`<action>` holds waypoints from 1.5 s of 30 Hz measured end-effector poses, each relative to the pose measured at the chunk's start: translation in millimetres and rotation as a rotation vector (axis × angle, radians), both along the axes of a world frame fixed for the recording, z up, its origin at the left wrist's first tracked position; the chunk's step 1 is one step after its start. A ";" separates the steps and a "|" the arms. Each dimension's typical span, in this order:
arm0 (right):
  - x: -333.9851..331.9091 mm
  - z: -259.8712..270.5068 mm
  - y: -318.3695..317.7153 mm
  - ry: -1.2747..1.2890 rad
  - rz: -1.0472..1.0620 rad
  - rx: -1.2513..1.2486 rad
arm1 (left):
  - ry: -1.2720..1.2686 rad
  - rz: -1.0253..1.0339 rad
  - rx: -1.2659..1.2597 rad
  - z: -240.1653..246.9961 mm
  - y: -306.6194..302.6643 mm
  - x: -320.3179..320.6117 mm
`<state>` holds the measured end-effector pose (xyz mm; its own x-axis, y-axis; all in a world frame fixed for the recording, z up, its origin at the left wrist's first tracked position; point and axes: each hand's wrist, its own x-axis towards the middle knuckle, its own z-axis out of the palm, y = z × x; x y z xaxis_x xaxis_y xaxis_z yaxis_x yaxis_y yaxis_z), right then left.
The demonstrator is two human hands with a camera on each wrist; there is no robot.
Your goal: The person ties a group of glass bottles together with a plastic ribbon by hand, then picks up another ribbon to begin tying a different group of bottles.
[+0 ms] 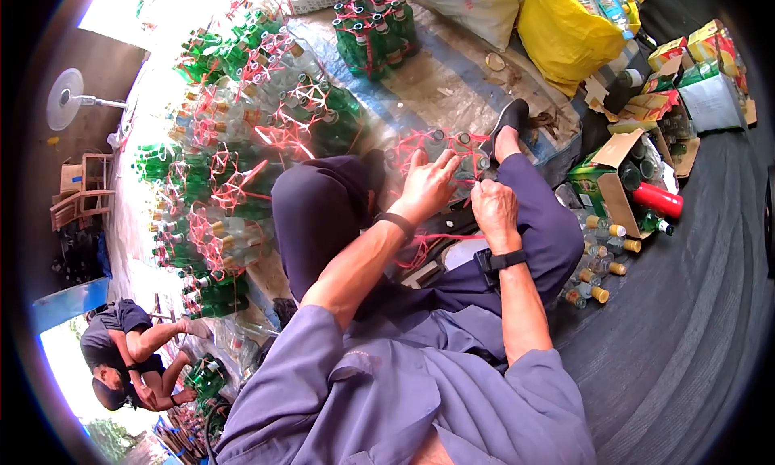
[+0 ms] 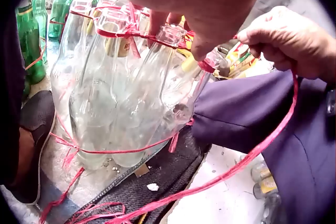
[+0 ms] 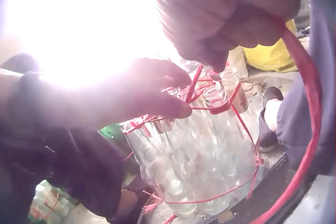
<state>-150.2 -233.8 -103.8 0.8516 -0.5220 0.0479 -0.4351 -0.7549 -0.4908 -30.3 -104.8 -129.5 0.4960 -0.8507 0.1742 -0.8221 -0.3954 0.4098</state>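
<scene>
Several clear glass bottles stand upright in a bundle between the person's legs, with red twine around their lower part and more round the necks. The left hand is over the bottle tops, its fingers down among the necks and twine; whether they grip anything is hidden. At the bundle's edge, the right hand pinches the red twine beside a bottle neck. From that hand a long tail of twine hangs down and runs across the floor in the left wrist view.
Tied bundles of green bottles and clear bottles stand ahead and to the left. A yellow sack, an open carton and loose capped bottles lie to the right. Another person sits at the lower left.
</scene>
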 end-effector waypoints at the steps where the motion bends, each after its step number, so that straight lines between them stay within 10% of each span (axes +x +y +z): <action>1: 4.4 -0.5 -3.8 0.005 0.003 0.000 | 0.030 0.033 0.013 1.1 -2.2 -0.4; 21: 13.9 -73.2 -42.6 0.100 -0.194 0.164 | 0.023 0.141 0.044 -0.5 -20.6 -7.2; 34: 16.0 -140.4 -60.3 0.062 -0.390 0.826 | -0.028 -0.079 -0.151 -12.7 -36.0 -6.4; 45: 27.8 -158.1 -62.4 0.181 -0.429 0.858 | 0.215 -0.008 0.186 -8.2 -51.0 -4.9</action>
<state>-122.5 -296.2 -261.9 0.5379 -0.5859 -0.6061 -0.7127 0.0679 -0.6981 -35.3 -155.9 -137.8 0.4982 -0.8620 -0.0940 -0.7274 -0.4744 0.4958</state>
